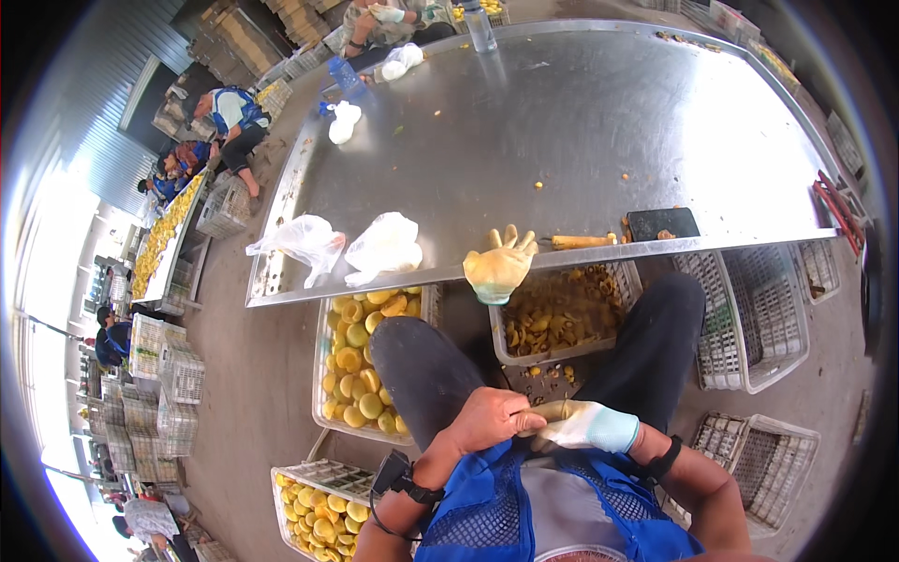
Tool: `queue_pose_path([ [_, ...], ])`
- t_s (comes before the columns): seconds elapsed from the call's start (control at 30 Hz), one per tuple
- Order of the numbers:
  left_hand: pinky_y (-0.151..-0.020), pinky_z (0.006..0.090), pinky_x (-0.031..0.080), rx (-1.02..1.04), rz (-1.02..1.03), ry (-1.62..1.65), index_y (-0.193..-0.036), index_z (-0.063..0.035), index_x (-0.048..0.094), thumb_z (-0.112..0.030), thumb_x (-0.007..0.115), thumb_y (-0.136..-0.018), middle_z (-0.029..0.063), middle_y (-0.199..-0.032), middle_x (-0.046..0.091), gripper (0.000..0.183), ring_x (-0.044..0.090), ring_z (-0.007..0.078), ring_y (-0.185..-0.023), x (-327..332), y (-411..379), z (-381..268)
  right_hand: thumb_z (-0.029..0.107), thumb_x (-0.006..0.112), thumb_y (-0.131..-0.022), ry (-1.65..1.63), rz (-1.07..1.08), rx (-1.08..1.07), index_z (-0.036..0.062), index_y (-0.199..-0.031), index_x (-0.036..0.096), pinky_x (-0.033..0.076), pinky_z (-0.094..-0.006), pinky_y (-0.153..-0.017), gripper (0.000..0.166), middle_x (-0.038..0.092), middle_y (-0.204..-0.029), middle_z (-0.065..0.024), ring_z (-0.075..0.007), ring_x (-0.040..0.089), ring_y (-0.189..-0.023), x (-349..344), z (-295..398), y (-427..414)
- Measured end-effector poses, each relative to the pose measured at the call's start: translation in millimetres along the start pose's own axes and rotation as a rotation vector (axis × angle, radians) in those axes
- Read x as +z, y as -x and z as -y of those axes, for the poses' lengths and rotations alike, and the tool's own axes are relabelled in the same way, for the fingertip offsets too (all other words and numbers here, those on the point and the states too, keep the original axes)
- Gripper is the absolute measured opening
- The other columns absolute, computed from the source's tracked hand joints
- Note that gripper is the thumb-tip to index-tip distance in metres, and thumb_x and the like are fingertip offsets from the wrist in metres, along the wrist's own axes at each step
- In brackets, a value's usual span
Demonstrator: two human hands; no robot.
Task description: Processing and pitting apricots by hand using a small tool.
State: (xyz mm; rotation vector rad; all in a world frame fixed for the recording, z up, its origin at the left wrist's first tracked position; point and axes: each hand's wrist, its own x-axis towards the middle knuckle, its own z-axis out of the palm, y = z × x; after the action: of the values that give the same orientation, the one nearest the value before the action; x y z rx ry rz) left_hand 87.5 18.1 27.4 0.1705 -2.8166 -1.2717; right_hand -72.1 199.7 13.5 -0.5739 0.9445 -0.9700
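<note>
My bare left hand [490, 419] is above my lap, its fingers closed around the fingertips of the work glove on my right hand. My right hand [584, 425] wears that coated knit glove [609, 427], whitish on the back with a pale blue cuff. How its fingers lie inside the glove is hard to tell. A second, yellow-coated glove [500, 265] lies fingers up over the near edge of the steel table [491, 161]. To its right lie a wooden-looking handled tool [583, 241] and a dark rectangular object [664, 225] with a scrap on it.
Crates of yellow fruit halves [355, 365] [319, 516] stand at my left. Under the table is a tub of fruit scraps [562, 316]. White plastic bags [385, 246] lie along the near edge; a clear bottle [479, 28] stands far off. Crates [755, 323] stand right; several people work left.
</note>
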Motion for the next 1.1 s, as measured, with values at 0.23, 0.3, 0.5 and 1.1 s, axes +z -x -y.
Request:
queue_pose_path([
  [0.23, -0.054, 0.0413, 0.044, 0.057, 0.061, 0.052, -0.069, -0.0097, 0.07, -0.035, 0.07, -0.092, 0.0105, -0.063, 0.059, 0.035, 0.058, 0.0312, -0.058, -30.5, 19.9, -6.8, 0.021, 0.057, -0.103, 0.082, 0.079, -0.028, 0.0046, -0.145, 0.054, 0.047, -0.0214, -0.094, 0.045, 0.067, -0.123, -0.0004, -0.006, 0.059, -0.103, 8.6, -9.9, 0.0],
  [0.3, -0.051, 0.0401, 0.044, 0.122, 0.047, -0.089, -0.068, -0.0088, 0.069, -0.031, 0.071, -0.092, 0.0095, -0.061, 0.057, 0.033, 0.057, 0.0301, -0.054, -49.9, 32.0, -2.9, 0.029, 0.052, -0.106, 0.34, 0.126, -0.128, 0.0075, -0.15, 0.048, 0.047, -0.0223, -0.095, 0.05, 0.066, -0.127, -0.003, -0.0083, 0.06, -0.102, 0.9, 16.3, 16.7],
  [0.5, -0.052, 0.0326, 0.045, -0.052, -0.105, 0.068, -0.075, -0.002, 0.069, -0.025, 0.074, -0.091, 0.0079, -0.063, 0.06, 0.029, 0.058, 0.0213, -0.054, -49.1, 33.5, -12.5, 0.024, 0.052, -0.107, 0.236, 0.099, -0.13, 0.0056, -0.152, 0.045, 0.05, -0.0254, -0.099, 0.049, 0.062, -0.137, -0.0075, -0.0133, 0.063, -0.109, 2.6, 8.2, 0.2],
  [1.1, -0.052, 0.0353, 0.04, -0.133, -0.078, 0.304, -0.072, 0.002, 0.059, -0.028, 0.075, -0.091, 0.0148, -0.061, 0.049, 0.039, 0.049, 0.0233, -0.052, -5.6, 29.4, -8.7, 0.005, 0.058, -0.091, 1.32, -0.147, -0.698, 0.0045, -0.142, 0.049, 0.056, -0.0348, -0.096, 0.052, 0.058, -0.138, -0.0167, -0.0327, 0.064, -0.118, 11.1, 18.7, 3.2],
])
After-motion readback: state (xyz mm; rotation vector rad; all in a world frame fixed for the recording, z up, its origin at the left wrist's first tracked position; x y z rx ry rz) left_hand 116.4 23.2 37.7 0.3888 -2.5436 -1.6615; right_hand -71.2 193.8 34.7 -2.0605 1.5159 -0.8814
